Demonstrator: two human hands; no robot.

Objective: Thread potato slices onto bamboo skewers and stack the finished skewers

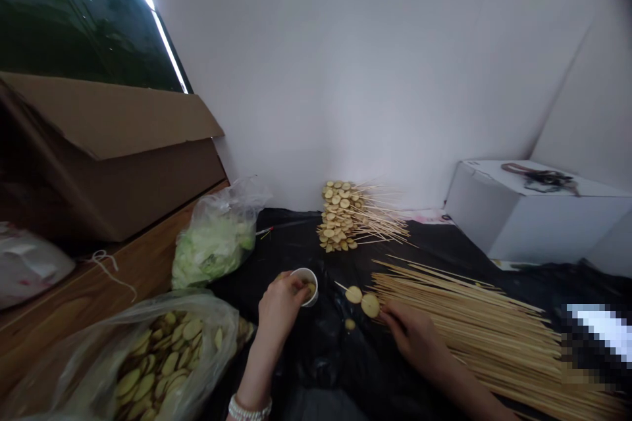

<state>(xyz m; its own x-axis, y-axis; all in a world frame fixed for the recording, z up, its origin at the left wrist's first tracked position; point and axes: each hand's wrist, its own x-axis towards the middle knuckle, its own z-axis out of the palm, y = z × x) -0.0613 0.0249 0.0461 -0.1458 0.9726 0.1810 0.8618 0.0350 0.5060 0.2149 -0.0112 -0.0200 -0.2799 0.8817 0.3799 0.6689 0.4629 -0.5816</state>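
Note:
My left hand is at a small white cup, its fingertips bunched together inside the rim. Some yellowish slices show in the cup; whether the fingertips grip one is hidden. My right hand is closed on a wooden skewer that carries two round potato slices. The skewer's bare tip points left toward the cup. One small potato slice lies on the black plastic sheet below the skewer.
Loose skewers spread at right. Loaded potato skewers are stacked by the wall. A bag of potato slices and a bag of pale green leaves stand left, near a cardboard box. A white box sits at back right.

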